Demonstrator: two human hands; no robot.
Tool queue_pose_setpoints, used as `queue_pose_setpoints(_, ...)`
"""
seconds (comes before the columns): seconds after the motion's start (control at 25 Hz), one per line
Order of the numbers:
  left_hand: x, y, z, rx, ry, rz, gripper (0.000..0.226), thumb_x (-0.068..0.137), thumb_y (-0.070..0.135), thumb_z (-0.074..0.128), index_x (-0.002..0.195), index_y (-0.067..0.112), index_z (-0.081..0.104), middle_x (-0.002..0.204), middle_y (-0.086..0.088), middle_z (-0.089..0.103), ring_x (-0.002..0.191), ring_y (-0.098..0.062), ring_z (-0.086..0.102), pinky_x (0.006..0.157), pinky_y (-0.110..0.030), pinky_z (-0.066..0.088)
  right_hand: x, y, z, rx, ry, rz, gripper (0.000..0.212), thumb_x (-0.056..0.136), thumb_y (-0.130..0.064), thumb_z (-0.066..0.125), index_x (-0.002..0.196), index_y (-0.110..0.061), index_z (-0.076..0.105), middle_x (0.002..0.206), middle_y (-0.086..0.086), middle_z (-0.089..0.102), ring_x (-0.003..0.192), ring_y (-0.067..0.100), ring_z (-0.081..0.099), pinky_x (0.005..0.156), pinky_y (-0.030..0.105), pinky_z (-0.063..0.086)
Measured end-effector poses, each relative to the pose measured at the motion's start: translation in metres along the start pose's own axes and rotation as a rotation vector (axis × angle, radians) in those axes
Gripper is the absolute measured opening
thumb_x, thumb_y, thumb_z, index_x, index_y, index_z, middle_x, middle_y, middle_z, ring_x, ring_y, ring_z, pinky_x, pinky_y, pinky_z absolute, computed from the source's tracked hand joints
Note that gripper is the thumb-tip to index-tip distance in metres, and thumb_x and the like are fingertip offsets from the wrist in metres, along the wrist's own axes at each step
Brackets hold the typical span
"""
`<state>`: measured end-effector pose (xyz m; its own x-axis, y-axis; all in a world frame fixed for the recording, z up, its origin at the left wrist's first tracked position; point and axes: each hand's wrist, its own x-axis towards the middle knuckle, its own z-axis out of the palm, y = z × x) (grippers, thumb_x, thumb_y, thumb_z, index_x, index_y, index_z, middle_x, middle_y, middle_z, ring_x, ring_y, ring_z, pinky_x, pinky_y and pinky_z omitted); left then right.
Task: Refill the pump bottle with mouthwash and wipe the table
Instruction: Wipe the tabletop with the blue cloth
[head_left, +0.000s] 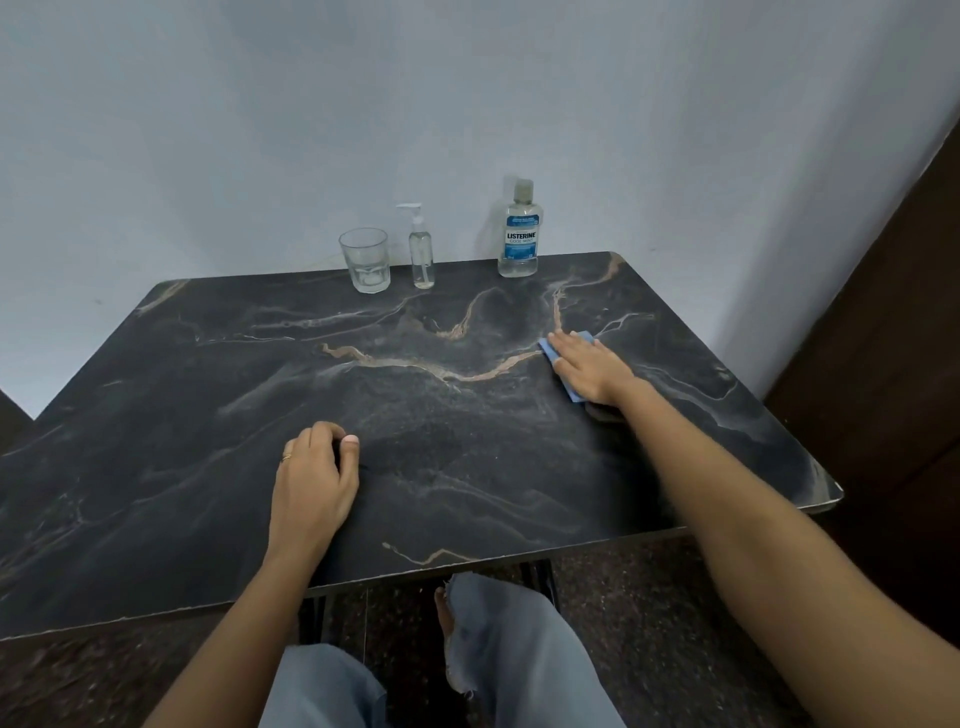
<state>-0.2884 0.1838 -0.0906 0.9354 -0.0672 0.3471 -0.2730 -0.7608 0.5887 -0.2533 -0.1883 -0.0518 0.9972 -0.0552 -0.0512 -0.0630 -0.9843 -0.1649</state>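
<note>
A dark marble-patterned table (208, 395) fills the view. At its far edge stand a small clear pump bottle (421, 254) with a white pump and, to its right, a clear mouthwash bottle (518, 234) with a blue label and its cap on. My right hand (589, 366) lies flat with straight fingers on a blue cloth (549, 349) on the right part of the table; most of the cloth is hidden under the hand. My left hand (314, 470) rests on the table nearer me, its fingers curled under, holding nothing.
A clear drinking glass (365, 260) stands left of the pump bottle. A pale wall runs behind the table, and a dark door or panel (893, 291) stands at the right. My legs in light jeans are below the table's near edge.
</note>
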Motion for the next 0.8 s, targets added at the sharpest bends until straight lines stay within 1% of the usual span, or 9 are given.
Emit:
queue_pose_setpoints(0.04, 0.0, 0.001, 0.0, 0.01, -0.001, 0.002, 0.017, 0.099, 0.028, 0.045, 0.093, 0.015, 0.054, 0.089, 0.002, 0.055, 0.092, -0.015, 0.045, 0.077, -0.036, 0.041, 0.008, -0.001, 0.001, -0.015, -0.011, 0.134, 0.053, 0.103, -0.032, 0.019, 0.154, -0.019, 0.01, 0.162, -0.001, 0.006, 0.148, 0.015, 0.004, 0.119, 0.036, 0.001)
queue_pose_setpoints(0.08, 0.001, 0.001, 0.0, 0.023, -0.002, 0.003, 0.017, 0.099, 0.029, 0.045, 0.093, 0.015, 0.054, 0.089, 0.002, 0.055, 0.092, -0.015, 0.044, 0.077, -0.036, 0.042, 0.014, -0.015, 0.006, -0.021, -0.022, 0.15, 0.054, 0.103, -0.032, 0.018, 0.154, -0.018, 0.007, 0.162, 0.0, 0.003, 0.149, 0.016, 0.001, 0.119, 0.038, -0.001)
queue_pose_setpoints(0.24, 0.0, 0.002, -0.001, 0.027, -0.003, -0.007, 0.017, 0.099, 0.027, 0.043, 0.093, 0.015, 0.053, 0.09, 0.001, 0.055, 0.091, -0.015, 0.044, 0.077, -0.036, 0.041, -0.021, -0.11, 0.041, -0.01, -0.033, -0.244, 0.053, 0.104, -0.03, 0.019, 0.153, -0.017, 0.005, 0.161, 0.001, 0.0, 0.149, 0.016, -0.001, 0.119, 0.034, -0.004)
queue_pose_setpoints(0.4, -0.001, 0.001, -0.002, -0.019, 0.01, -0.029, 0.019, 0.1, 0.025, 0.04, 0.093, 0.013, 0.054, 0.09, -0.001, 0.057, 0.092, -0.018, 0.046, 0.079, -0.037, 0.042, -0.085, -0.101, 0.039, -0.003, -0.105, -0.633, 0.052, 0.104, -0.033, 0.022, 0.153, -0.022, 0.008, 0.16, -0.006, 0.002, 0.147, 0.007, -0.003, 0.119, 0.029, -0.006)
queue_pose_setpoints(0.48, 0.0, 0.002, -0.002, -0.022, 0.014, -0.031, 0.02, 0.1, 0.024, 0.039, 0.093, 0.013, 0.054, 0.091, -0.001, 0.057, 0.092, -0.018, 0.046, 0.079, -0.038, 0.042, -0.075, -0.061, 0.026, -0.028, -0.096, -0.483, 0.052, 0.104, -0.033, 0.024, 0.153, -0.023, 0.012, 0.16, -0.006, 0.007, 0.147, 0.008, 0.002, 0.119, 0.034, -0.001)
queue_pose_setpoints(0.6, 0.0, 0.0, -0.002, -0.014, 0.022, -0.028, 0.02, 0.1, 0.024, 0.039, 0.093, 0.013, 0.054, 0.091, -0.002, 0.057, 0.092, -0.02, 0.048, 0.08, -0.039, 0.044, -0.055, -0.021, 0.011, -0.017, -0.033, -0.037, 0.051, 0.104, -0.032, 0.021, 0.153, -0.025, 0.009, 0.161, -0.005, 0.005, 0.148, 0.011, 0.002, 0.119, 0.035, 0.0)
queue_pose_setpoints(0.64, 0.001, 0.0, -0.002, -0.014, 0.025, -0.034, 0.02, 0.1, 0.025, 0.039, 0.093, 0.014, 0.054, 0.091, -0.001, 0.057, 0.092, -0.019, 0.048, 0.08, -0.038, 0.044, -0.056, -0.028, 0.014, -0.024, -0.026, -0.009, 0.052, 0.104, -0.032, 0.02, 0.153, -0.023, 0.006, 0.162, -0.004, 0.003, 0.148, 0.012, 0.0, 0.119, 0.033, -0.002)
queue_pose_setpoints(0.72, 0.001, -0.001, -0.001, -0.009, 0.032, -0.046, 0.021, 0.1, 0.026, 0.038, 0.094, 0.014, 0.054, 0.091, -0.001, 0.057, 0.092, -0.019, 0.048, 0.081, -0.038, 0.044, -0.073, -0.065, 0.032, -0.033, -0.013, -0.147, 0.054, 0.102, -0.035, 0.016, 0.153, -0.02, 0.005, 0.161, -0.002, 0.0, 0.148, 0.013, -0.001, 0.118, 0.029, -0.006)
queue_pose_setpoints(0.8, 0.002, -0.001, 0.0, -0.018, 0.038, -0.055, 0.021, 0.1, 0.025, 0.038, 0.094, 0.014, 0.054, 0.092, -0.001, 0.057, 0.093, -0.019, 0.048, 0.082, -0.038, 0.044, -0.105, -0.117, 0.049, -0.002, 0.002, -0.41, 0.057, 0.099, -0.038, 0.014, 0.153, -0.022, 0.004, 0.16, -0.006, -0.002, 0.147, 0.01, -0.005, 0.116, 0.027, -0.009)
